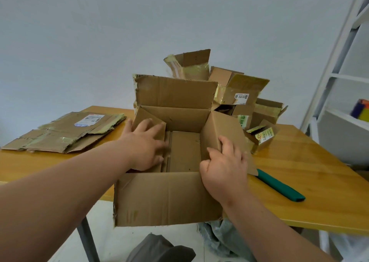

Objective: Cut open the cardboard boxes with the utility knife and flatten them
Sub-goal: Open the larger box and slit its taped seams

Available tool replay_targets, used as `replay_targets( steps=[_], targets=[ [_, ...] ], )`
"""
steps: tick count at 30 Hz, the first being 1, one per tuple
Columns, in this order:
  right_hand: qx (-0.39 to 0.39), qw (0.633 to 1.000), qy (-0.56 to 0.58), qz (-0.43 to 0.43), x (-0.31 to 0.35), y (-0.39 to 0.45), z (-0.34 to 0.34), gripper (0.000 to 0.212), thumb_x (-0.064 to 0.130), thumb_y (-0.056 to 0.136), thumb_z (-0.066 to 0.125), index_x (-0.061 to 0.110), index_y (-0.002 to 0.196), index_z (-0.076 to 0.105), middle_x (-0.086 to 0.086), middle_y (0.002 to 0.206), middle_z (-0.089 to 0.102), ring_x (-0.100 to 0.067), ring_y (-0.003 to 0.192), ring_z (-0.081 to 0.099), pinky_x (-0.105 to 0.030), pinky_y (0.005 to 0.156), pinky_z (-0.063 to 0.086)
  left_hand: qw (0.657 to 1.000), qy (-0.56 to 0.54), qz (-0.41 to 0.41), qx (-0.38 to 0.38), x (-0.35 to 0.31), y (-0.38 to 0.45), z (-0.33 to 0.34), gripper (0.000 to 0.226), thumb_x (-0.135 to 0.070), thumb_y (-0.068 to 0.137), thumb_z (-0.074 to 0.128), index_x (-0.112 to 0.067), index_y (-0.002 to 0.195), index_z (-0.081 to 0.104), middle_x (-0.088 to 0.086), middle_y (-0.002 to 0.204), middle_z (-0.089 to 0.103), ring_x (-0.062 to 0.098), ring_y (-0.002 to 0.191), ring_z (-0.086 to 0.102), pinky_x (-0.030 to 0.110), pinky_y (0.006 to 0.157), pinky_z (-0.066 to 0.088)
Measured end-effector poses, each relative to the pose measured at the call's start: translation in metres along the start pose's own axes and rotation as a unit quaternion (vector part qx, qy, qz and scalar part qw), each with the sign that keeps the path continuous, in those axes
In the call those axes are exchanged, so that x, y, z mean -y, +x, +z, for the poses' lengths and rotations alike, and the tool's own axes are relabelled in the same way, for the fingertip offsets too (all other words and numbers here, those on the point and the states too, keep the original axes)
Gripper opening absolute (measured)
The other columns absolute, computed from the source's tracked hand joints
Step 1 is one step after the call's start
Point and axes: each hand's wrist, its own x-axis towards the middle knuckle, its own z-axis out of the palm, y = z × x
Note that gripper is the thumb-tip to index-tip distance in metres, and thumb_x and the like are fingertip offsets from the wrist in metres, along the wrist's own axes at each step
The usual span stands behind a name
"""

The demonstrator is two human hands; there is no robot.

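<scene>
Head camera looks down at a large open cardboard box (169, 198) that stands at the near edge of a wooden table (311, 184), with its four flaps up. The left hand (143, 146) lies with spread, straight fingers on the left flap (147, 120) and presses it inward. The right hand (223, 166) grips the right flap (223, 126); its fingers are curled around the near edge of this flap. The green utility knife (279, 186) lies on the table just right of the box, touched by no hand. Flattened cardboard (63, 132) lies at the far left of the table. A pile of smaller taped boxes (239, 94) stands behind the open box, at the far right.
</scene>
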Motion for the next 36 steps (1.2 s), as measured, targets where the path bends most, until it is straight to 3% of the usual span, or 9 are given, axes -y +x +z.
replay_targets(
  steps=[6, 10, 13, 17, 24, 28, 31, 33, 36],
  targets=[
    [0.005, 1.000, 0.001, -0.004, 0.002, -0.003, -0.005, 0.062, 0.040, 0.086, 0.022, 0.025, 0.129, 0.063, -0.001, 0.160, 0.021, -0.024, 0.145, 0.018, -0.056, 0.121, 0.010, 0.997, 0.055, 0.021, 0.053, -0.011, 0.005, -0.005, 0.042, -0.057, 0.100, 0.022, -0.052, 0.139, 0.039, -0.012, 0.162, -0.009, 0.028, 0.145, -0.024, 0.070, 0.105, -0.018],
    [0.018, 1.000, -0.005, -0.004, 0.000, -0.002, -0.003, 0.044, 0.039, 0.097, 0.033, 0.027, 0.130, 0.061, 0.000, 0.161, 0.017, -0.023, 0.147, 0.014, -0.055, 0.122, 0.008, 0.998, -0.038, 0.012, -0.058, -0.012, -0.001, -0.013, 0.039, -0.061, 0.097, 0.023, -0.043, 0.123, 0.044, -0.008, 0.159, 0.011, 0.028, 0.148, -0.005, 0.071, 0.111, -0.001],
    [0.017, 1.000, 0.004, -0.003, 0.001, 0.001, -0.001, 0.053, 0.043, 0.094, 0.025, 0.027, 0.133, 0.058, -0.001, 0.160, 0.019, -0.023, 0.147, 0.015, -0.056, 0.121, 0.009, 0.958, -0.224, -0.034, -0.173, -0.002, -0.007, -0.028, 0.029, -0.061, 0.092, 0.042, -0.033, 0.094, 0.051, -0.004, 0.146, 0.032, 0.026, 0.139, 0.021, 0.056, 0.112, 0.025],
    [0.009, 1.000, 0.017, 0.004, 0.002, 0.007, 0.004, 0.060, 0.047, 0.090, 0.019, 0.029, 0.134, 0.057, -0.001, 0.158, 0.025, -0.023, 0.146, 0.019, -0.057, 0.121, 0.011, 0.814, -0.524, -0.109, -0.225, 0.034, -0.024, -0.042, 0.002, -0.024, 0.091, 0.063, -0.025, 0.091, 0.062, 0.000, 0.123, 0.054, 0.026, 0.113, 0.050, 0.044, 0.093, 0.042],
    [0.003, 0.991, 0.134, -0.023, -0.018, 0.017, 0.001, 0.049, 0.047, 0.103, 0.036, 0.024, 0.144, 0.047, 0.001, 0.156, 0.038, -0.017, 0.144, 0.031, -0.047, 0.121, 0.023, 0.492, -0.836, -0.197, -0.144, 0.073, -0.052, -0.005, 0.032, -0.025, 0.100, 0.050, -0.039, 0.128, 0.058, 0.001, 0.119, 0.057, 0.024, 0.101, 0.058, 0.044, 0.075, 0.052],
    [-0.131, 0.964, 0.231, -0.026, -0.032, 0.015, 0.010, 0.035, 0.028, 0.104, 0.039, 0.014, 0.129, 0.060, 0.006, 0.119, 0.059, -0.011, 0.118, 0.049, -0.042, 0.112, 0.037, 0.381, -0.884, -0.208, -0.174, 0.077, -0.053, 0.020, 0.042, -0.021, 0.099, 0.053, -0.035, 0.138, 0.048, 0.002, 0.120, 0.058, 0.023, 0.098, 0.061, 0.047, 0.071, 0.053],
    [-0.214, 0.943, 0.251, 0.034, -0.043, 0.010, 0.023, 0.033, 0.014, 0.099, 0.043, 0.006, 0.129, 0.055, -0.008, 0.130, 0.052, -0.023, 0.129, 0.043, -0.030, 0.108, 0.026, 0.322, -0.911, -0.187, -0.179, 0.075, -0.053, 0.031, 0.035, -0.025, 0.096, 0.055, -0.019, 0.131, 0.054, 0.003, 0.112, 0.064, 0.022, 0.096, 0.068, 0.044, 0.065, 0.060],
    [-0.259, 0.924, 0.265, 0.097, -0.049, 0.005, 0.030, 0.039, 0.004, 0.093, 0.050, 0.001, 0.132, 0.049, -0.016, 0.133, 0.046, -0.029, 0.129, 0.037, -0.029, 0.105, 0.023, 0.321, -0.918, -0.172, -0.160, 0.070, -0.052, 0.038, 0.036, -0.032, 0.094, 0.057, -0.017, 0.127, 0.057, 0.005, 0.109, 0.070, 0.023, 0.097, 0.070, 0.046, 0.070, 0.060],
    [-0.235, 0.885, 0.344, 0.209, -0.055, 0.001, 0.037, 0.058, -0.004, 0.088, 0.058, 0.001, 0.141, 0.037, -0.018, 0.141, 0.036, -0.034, 0.131, 0.033, -0.041, 0.109, 0.028, 0.489, -0.851, -0.167, -0.092, 0.057, -0.047, 0.048, 0.049, -0.054, 0.085, 0.054, -0.023, 0.122, 0.059, 0.003, 0.126, 0.065, 0.022, 0.107, 0.062, 0.042, 0.093, 0.048]
  ],
)
